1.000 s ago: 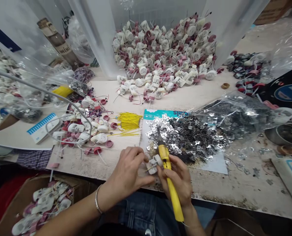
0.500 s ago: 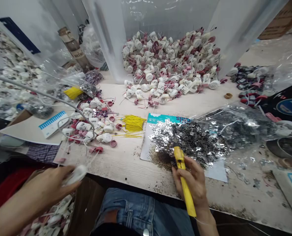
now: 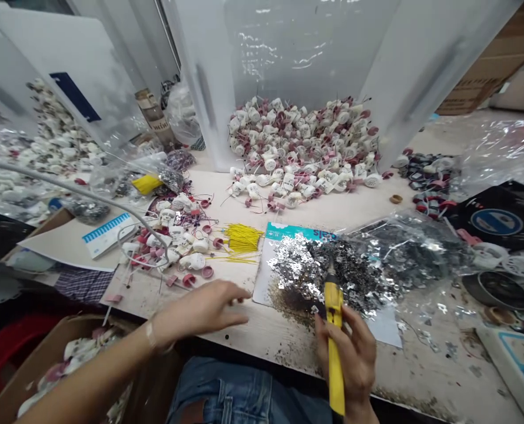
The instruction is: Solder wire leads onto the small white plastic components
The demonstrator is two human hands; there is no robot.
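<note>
The tip of the soldering iron (image 3: 334, 306) is lost among the silver metal bits (image 3: 315, 268), so whether it touches them cannot be told. The right hand (image 3: 348, 359) covers much of the yellow handle, and the handle's end reaches almost to the bottom edge of the view. The left hand (image 3: 200, 309) is slightly blurred, and its arm is cut off at the bottom left. The cardboard box (image 3: 36, 347) is cut off too, and the white parts (image 3: 85, 347) inside are partly hidden behind that arm. The teal card (image 3: 297, 231) is partly buried, its lettering cut off. Printing on the round sign (image 3: 490, 221) is too small to read.
</note>
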